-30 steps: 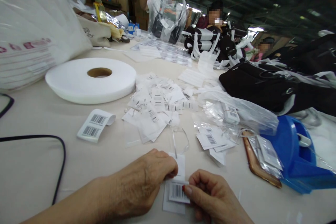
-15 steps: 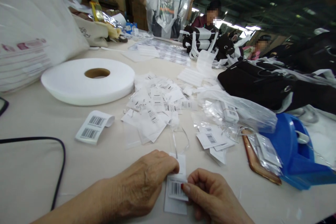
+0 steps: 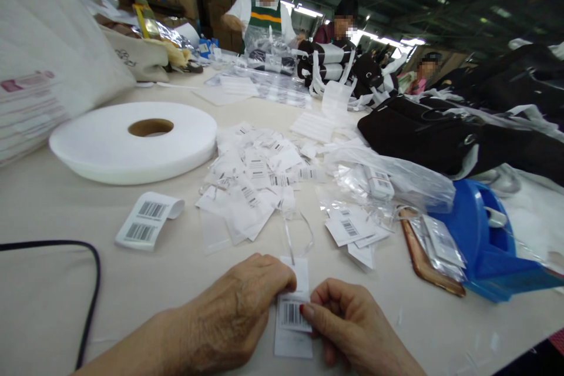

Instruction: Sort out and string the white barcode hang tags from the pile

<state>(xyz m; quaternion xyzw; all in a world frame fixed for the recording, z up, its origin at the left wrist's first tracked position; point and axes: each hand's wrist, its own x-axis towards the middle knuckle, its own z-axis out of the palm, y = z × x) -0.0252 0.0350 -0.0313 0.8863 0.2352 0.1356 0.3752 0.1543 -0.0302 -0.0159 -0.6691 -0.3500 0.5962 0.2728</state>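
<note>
My left hand lies knuckles-up at the bottom centre of the frame, forearm running in from the lower left, its fingers curled down and pinching the upper edge of a barcode sticker. My right hand comes in from the lower right, thumb and forefinger closed on the sticker's right edge, the thumbnail painted red. The sticker is a small white rectangle printed with black bars and a line of digits; it sits over a white hang tag that lies flat on the table, with the tag's top and bottom showing beyond it. A clear plastic loop rises from the tag's top toward the centre of the frame. I count one sticker and one tag between my two hands. Left of centre lies one curled strip of two barcode labels. Above it, at middle left, rests one big white tape roll with a brown core. A loose pile of tags, too many and too overlapped to count, fills the centre. At the right edge sits one blue plastic bin, tilted, beside one brown tray. Three other people stand or sit at the far end, top centre.
</note>
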